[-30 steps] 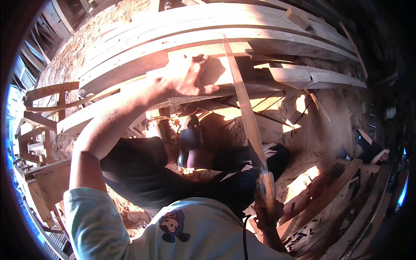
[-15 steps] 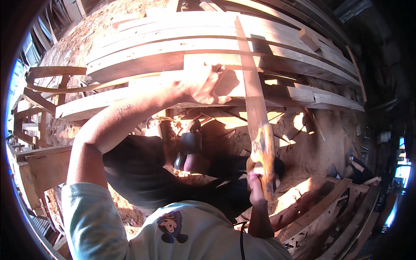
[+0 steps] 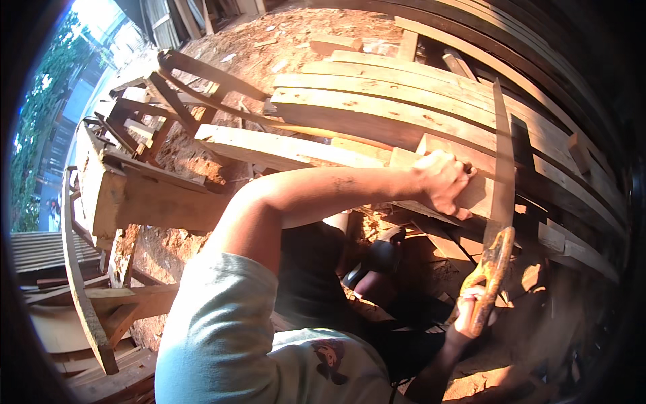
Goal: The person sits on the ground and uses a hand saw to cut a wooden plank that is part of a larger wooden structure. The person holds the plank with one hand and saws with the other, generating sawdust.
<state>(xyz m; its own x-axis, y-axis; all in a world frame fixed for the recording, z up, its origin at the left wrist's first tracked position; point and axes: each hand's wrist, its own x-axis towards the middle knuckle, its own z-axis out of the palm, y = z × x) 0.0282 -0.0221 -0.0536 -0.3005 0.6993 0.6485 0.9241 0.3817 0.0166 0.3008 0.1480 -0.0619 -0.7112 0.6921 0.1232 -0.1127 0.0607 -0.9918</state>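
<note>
My left hand (image 3: pixel 441 188) is curled over a short wooden block (image 3: pixel 476 200) lying across the timbers, fingers gripping it. Just right of those fingers a hand saw's long blade (image 3: pixel 502 160), blurred, stands against the wood with its tip up toward the far beams. My right hand (image 3: pixel 468 315) is wrapped round the saw's worn yellow-brown wooden handle (image 3: pixel 494 269) at lower right. Several long pale beams (image 3: pixel 377 104) lie side by side beyond the block, and a nearer beam (image 3: pixel 269 145) runs under my left forearm.
A wooden frame (image 3: pixel 176 104) and a large board (image 3: pixel 161 202) stand at the left over dirt ground (image 3: pixel 296 34) with offcuts. Corrugated sheet (image 3: pixel 57 250) lies at the lower left. Trees (image 3: pixel 30 135) show outside. My legs are below the timbers, in shadow.
The view has swung left, bringing the outside into sight. My right hand has pushed the saw forward compared with a second ago. My left hand stays on the block.
</note>
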